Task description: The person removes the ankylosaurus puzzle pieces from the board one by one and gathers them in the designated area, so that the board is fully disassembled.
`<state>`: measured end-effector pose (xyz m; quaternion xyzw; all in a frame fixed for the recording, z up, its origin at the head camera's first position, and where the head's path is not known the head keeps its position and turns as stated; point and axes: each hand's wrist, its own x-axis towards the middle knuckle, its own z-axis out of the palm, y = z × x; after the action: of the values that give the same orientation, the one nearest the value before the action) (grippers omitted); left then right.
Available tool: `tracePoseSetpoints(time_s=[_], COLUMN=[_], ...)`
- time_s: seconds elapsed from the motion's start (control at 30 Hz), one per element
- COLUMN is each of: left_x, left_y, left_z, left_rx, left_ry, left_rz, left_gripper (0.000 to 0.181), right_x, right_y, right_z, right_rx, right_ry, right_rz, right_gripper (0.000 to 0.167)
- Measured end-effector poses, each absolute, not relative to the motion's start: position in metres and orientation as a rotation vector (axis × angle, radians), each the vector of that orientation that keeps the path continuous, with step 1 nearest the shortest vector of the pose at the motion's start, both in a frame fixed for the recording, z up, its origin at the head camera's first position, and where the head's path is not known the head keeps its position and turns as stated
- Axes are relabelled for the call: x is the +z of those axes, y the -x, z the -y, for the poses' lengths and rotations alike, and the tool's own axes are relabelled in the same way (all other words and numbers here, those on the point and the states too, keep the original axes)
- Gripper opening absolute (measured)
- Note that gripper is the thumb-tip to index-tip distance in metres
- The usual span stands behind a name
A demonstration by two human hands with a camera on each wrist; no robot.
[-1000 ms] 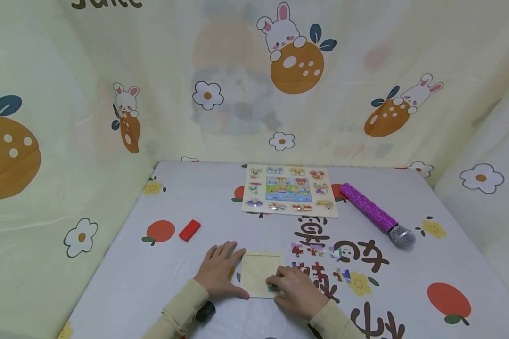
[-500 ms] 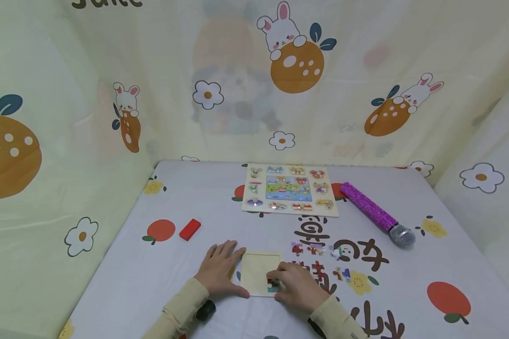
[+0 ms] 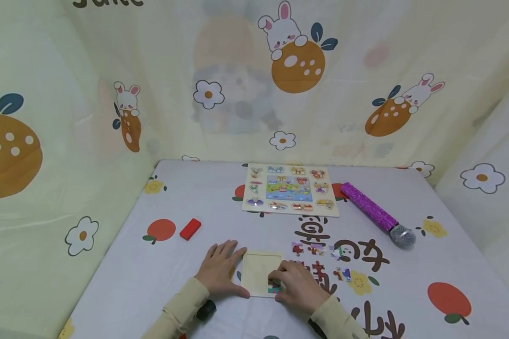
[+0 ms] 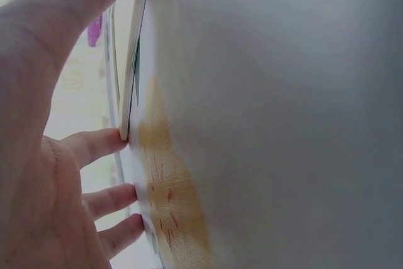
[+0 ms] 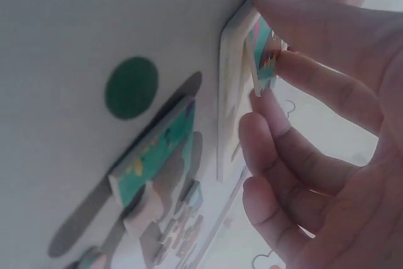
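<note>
A shallow square wooden puzzle tray (image 3: 256, 270) lies on the table in front of the person. My left hand (image 3: 220, 272) spreads nearly straight fingers along its left side, thumb and index fingertip touching the edge near two corners. At the tray's lower right corner, my right hand (image 3: 302, 287) pinches a colourful jigsaw piece (image 5: 262, 51). The right wrist view shows that piece tilted within the raised rim, between thumb and fingers. Loose jigsaw pieces (image 3: 318, 270) lie right of the tray, partly hidden by the right hand; a green-printed piece (image 5: 154, 155) shows closest in the right wrist view.
A larger picture puzzle board (image 3: 290, 190) lies at the back of the table. Right of it is a purple glittery microphone (image 3: 373, 210). A red block (image 3: 190, 229) sits to the left. Patterned curtains (image 3: 165, 70) hang around the table.
The right fingers have shifted slightly up and right at the tray's lower right corner, and more of the jigsaw piece shows. The left hand keeps its place on the tray.
</note>
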<state>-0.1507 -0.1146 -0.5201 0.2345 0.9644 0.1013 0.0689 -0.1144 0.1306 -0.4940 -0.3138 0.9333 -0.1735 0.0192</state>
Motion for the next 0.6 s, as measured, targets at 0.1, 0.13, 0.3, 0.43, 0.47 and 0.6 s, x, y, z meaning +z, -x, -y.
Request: tracePoseSetpoints(time_s=[0.1,0.13,0.3,0.43,0.47,0.6], left_x=[-0.520,-0.519,-0.521,-0.522,-0.522,-0.523], left_y=[0.151,0.151,0.152,0.153,0.153,0.153], left_z=[0.114,0.115,0.115,0.115,0.115,0.115], left_rx=[0.313,0.309,0.303,0.304,0.304,0.310], left_ry=[-0.706,-0.701,-0.699,-0.700,-0.698,-0.707], left_rz=[-2.900,-2.897,-2.894,-2.899,-2.898,-2.900], left_gripper=[0.111,0.111,0.112,0.112,0.112,0.112], right_x=[-0.492,-0.491,-0.486,-0.483,-0.482,-0.480], right_y=[0.114,0.114,0.119,0.125,0.126,0.129], right_z=[-0.130,-0.129,-0.125,-0.126,-0.128,-0.145], right_rx=[-0.501,-0.493,-0.440,-0.482,-0.509,-0.661], right_ry=[0.983,0.983,0.969,0.938,0.923,0.885], right_rz=[-2.912,-2.906,-2.845,-2.781,-2.767,-2.702], right_gripper=[0.032,0.032,0.031,0.032,0.032,0.033])
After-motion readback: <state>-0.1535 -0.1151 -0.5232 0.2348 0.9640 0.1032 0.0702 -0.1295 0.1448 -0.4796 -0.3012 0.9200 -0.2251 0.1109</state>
